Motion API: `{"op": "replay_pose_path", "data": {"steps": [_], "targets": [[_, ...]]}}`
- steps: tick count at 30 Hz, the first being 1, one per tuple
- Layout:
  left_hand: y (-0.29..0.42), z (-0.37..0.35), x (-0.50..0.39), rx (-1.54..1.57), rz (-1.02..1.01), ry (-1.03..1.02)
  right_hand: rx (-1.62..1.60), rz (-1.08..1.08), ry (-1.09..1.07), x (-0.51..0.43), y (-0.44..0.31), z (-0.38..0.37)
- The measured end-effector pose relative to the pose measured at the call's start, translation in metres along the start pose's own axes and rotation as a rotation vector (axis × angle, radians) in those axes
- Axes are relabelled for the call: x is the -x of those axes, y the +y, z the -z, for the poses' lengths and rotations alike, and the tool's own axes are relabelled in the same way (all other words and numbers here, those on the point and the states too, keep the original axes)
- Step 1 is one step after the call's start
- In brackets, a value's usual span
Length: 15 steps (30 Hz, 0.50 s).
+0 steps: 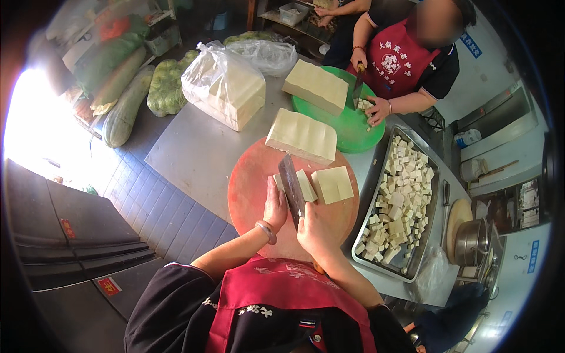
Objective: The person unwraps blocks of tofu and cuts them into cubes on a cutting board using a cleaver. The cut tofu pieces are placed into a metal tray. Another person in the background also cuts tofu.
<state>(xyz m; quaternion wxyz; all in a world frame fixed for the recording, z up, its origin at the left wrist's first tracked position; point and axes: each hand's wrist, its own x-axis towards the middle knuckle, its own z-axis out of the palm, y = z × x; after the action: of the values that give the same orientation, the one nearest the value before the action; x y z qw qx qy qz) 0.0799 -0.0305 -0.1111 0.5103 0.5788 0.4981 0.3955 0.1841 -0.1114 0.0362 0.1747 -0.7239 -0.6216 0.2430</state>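
In my right hand [314, 229] is a cleaver [290, 183], its dark blade slanting across a small tofu block [306, 185] on the round orange cutting board [247, 185]. My left hand [276, 205] is held flat, fingers extended, along the left side of that block and close to the blade. The blade hides part of the block, so the depth of the cut cannot be seen. A squarish tofu slab [332, 185] lies just right of it. Across the board's far edge sits a large uncut tofu block [301, 134].
Opposite, a co-worker's hand [378, 111] steadies tofu beside a knife [358, 86] on a green board [353, 137]. A metal tray [358, 250] of tofu cubes stands right. Bagged tofu [229, 95] is at the far left of the steel table [194, 154]. A pot [471, 242] is farther right.
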Motion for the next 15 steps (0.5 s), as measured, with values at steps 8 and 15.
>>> {"op": "replay_pose_path", "data": {"steps": [8, 15], "targets": [[0.000, -0.002, 0.001, -0.080, -0.039, 0.017, -0.052, 0.118, 0.126, -0.003, 0.018, -0.012], [0.004, 0.000, -0.001, -0.035, -0.017, 0.018, -0.002, 0.082, 0.089, -0.011, 0.013, -0.005]]}}
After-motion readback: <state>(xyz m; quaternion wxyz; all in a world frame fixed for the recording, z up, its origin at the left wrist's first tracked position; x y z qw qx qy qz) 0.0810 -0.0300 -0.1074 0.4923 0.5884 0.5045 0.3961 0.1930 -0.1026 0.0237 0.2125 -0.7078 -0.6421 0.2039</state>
